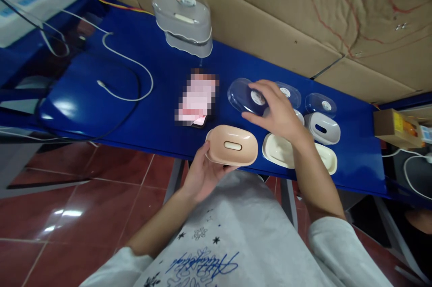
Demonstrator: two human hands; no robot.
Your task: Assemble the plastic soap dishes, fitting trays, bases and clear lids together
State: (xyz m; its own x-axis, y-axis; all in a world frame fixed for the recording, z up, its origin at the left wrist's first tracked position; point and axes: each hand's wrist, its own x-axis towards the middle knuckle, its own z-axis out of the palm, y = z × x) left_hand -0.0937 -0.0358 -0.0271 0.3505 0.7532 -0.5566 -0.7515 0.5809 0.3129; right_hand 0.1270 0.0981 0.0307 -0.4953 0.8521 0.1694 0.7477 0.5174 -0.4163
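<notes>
At the table's front edge, my left hand [202,172] grips a peach oval soap dish [248,147], thumb on its left end and fingers beneath. A pale oblong piece shows in its middle. My right hand [278,109] has its thumb and fingers around the sides of a clear plastic lid [238,93] with a round white label. Close by lie two more clear lids, one partly behind the right hand [293,93] and another clear lid [319,102] farther right. Under the right forearm sits a cream dish [276,150], partly covered.
A white dish [332,132] with a dark slot and another cream dish [330,159] are at right. Stacked grey lidded dishes [182,19] stand by the cardboard wall [256,12]. A blurred-out phone [197,98] and a white cable [148,73] lie on the blue table [162,116].
</notes>
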